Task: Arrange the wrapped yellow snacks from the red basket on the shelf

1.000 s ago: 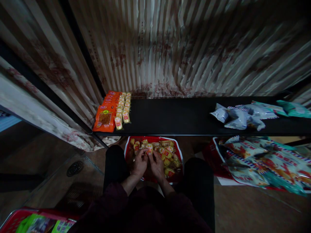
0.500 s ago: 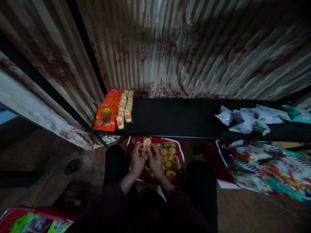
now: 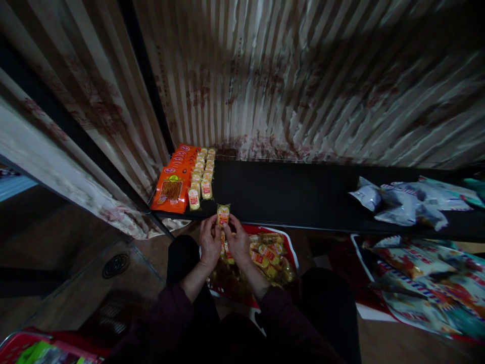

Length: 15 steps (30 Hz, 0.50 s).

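Between the fingers of my left hand and my right hand is a small yellow wrapped snack cake with a red label, held upright by both. It is at the front edge of the black shelf. Under my hands, between my knees, sits a red basket full of similar packets. At the shelf's left end, two columns of the same snack cakes stand beside a row of orange snack bags.
Silvery bags lie on the shelf's right part. Below them, a second basket holds large printed bags. A red basket with green packets is at bottom left. A striped curtain hangs behind, beside a black post.
Both hands have lifted the snack cake from above the basket up to the shelf's front edge. The view has shifted, so the shelf's contents appear lower and farther right.
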Motion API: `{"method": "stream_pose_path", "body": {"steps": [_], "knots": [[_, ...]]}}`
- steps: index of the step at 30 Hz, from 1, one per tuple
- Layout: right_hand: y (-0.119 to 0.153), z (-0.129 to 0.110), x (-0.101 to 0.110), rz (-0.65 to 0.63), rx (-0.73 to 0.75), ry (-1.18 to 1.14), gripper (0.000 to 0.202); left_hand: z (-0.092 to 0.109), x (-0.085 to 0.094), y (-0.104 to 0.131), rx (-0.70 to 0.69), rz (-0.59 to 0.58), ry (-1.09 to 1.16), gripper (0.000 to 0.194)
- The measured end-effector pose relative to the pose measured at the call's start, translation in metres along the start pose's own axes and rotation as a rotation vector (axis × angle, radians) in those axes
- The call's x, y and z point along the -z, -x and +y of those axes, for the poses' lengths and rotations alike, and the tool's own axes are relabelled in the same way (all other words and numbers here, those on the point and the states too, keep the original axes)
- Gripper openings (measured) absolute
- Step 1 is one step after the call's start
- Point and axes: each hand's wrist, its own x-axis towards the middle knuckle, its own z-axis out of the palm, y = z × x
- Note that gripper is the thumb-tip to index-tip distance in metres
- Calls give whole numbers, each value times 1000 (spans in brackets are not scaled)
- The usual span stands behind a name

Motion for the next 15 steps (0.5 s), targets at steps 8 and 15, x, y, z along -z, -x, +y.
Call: {"method": "stream_pose_path", "body": {"steps": [8, 15], "knots": [[-29, -10, -17, -13, 50, 100, 37, -3, 7, -24, -105, 50, -225, 35], [-53, -17, -35, -4, 89, 132, 39, -5, 12, -36, -233, 72, -388, 40]]}}
